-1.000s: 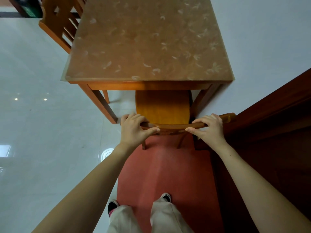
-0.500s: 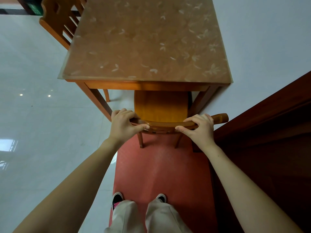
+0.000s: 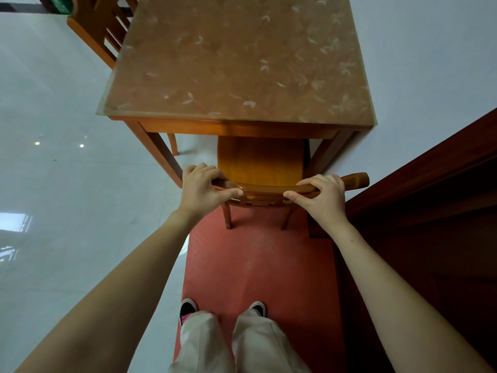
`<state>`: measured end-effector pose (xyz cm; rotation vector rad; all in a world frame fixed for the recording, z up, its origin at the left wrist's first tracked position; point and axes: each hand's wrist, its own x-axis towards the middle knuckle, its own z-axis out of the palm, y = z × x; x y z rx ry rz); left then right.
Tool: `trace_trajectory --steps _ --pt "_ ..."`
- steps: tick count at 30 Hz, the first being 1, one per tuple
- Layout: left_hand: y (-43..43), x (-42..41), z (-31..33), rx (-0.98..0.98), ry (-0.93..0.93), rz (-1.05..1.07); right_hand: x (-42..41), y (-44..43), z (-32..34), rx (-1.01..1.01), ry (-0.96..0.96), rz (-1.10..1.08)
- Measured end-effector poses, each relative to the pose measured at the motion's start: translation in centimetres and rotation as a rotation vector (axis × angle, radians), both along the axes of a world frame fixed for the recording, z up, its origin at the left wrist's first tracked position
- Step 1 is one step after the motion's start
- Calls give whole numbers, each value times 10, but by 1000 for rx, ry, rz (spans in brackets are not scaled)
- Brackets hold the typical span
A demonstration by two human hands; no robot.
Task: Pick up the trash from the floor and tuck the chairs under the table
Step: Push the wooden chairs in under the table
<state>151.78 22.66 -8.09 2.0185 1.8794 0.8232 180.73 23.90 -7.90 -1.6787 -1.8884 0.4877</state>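
Brown worktop (image 3: 242,63) cover with pale leaf pattern; orange-brown wooden chair (image 3: 261,162); red mat (image 3: 258,265); glossy white floor (image 3: 67,184).

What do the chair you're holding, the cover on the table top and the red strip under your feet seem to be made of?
Orange-brown chair: varnished wood, judging by grain lines and gloss on the seat. Translucent leaf-patterned table cover: probably soft plastic sheet, since its edge overhangs the wooden table frame. Red floor mat: looks like matte rubber or vinyl with fine texture; uncertain.
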Motion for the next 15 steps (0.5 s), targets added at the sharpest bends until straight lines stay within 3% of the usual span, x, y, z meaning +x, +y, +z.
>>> trace_trajectory --steps 15 --pt "-10 4 19 -134 190 -66 -3 -12 27 -127 -74 119"
